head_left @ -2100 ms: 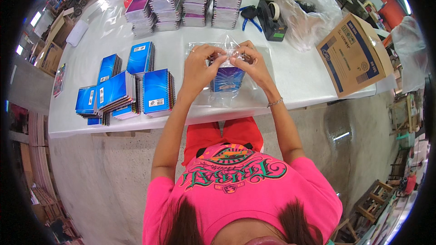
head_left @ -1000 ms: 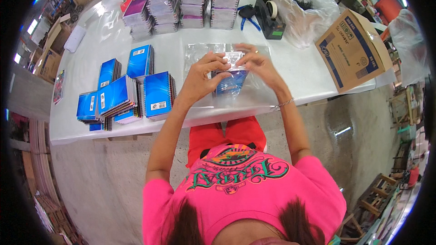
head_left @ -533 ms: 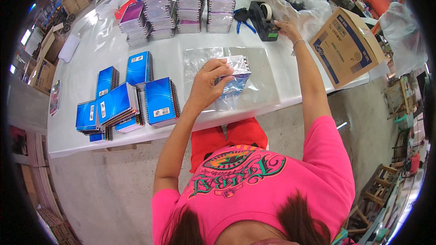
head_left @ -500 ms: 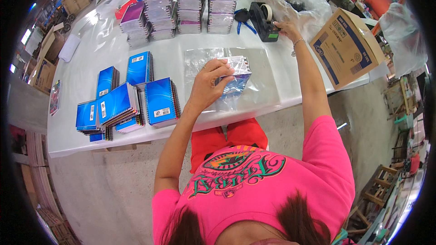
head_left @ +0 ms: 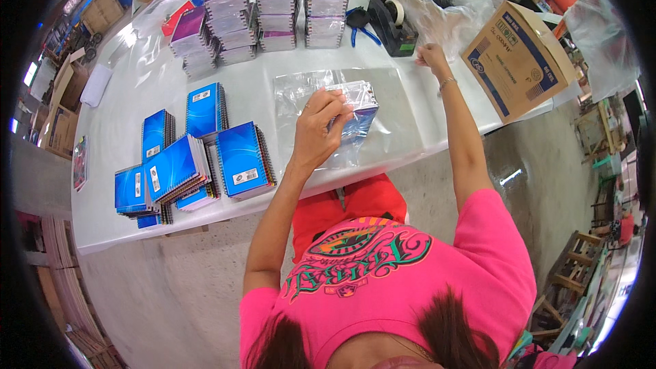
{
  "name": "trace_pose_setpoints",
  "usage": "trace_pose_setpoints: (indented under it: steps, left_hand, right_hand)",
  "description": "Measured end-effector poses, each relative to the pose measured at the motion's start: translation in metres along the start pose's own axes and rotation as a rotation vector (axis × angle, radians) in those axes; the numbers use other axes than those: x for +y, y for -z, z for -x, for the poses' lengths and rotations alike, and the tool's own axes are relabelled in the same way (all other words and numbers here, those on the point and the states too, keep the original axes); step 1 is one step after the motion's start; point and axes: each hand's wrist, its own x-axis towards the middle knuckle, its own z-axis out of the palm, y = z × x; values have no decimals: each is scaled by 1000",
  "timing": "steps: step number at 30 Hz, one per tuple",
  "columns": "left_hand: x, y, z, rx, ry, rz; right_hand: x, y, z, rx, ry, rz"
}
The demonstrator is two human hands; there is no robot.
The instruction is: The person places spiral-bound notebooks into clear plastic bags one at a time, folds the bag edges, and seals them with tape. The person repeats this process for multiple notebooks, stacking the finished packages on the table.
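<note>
My left hand [head_left: 321, 126] presses the folded clear plastic down on a small wrapped stack of blue notebooks [head_left: 359, 125], thumb on the near side and fingers over the top. Under the stack a clear plastic sheet or bag [head_left: 400, 123] lies flat on the table. My right hand [head_left: 432, 58] is held just off the near end of a black tape dispenser [head_left: 393, 27], fingers curled together. Anything between those fingertips is too small to make out. Several blue spiral notebooks [head_left: 242, 157] lie in piles to the left of my left hand.
Tall stacks of plastic-wrapped spiral notebooks [head_left: 277, 7] stand at the back of the white-covered table [head_left: 109, 137]. Blue-handled pliers [head_left: 362, 24] lie beside the dispenser. A cardboard box [head_left: 516, 61] and a large clear plastic bag [head_left: 424, 0] sit on the right.
My right hand has drawn slightly away from the tape dispenser, and its fingers have curled in. My left hand stays on the wrapped stack. The whole view has shifted a little.
</note>
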Motion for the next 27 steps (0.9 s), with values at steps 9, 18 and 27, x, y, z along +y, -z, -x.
trace_pose_setpoints:
  steps: [9,18,27]
  left_hand:
    - [-6,-1,6,34,-31,-52]
    - [-8,-4,7,32,-83,-58]
    - [-6,-8,8,82,-46,-44]
  right_hand:
    - [-84,-36,188,-182,98,-449]
    - [-140,-103,298,-166,10,-489]
    - [-140,-110,298,-84,-18,-362]
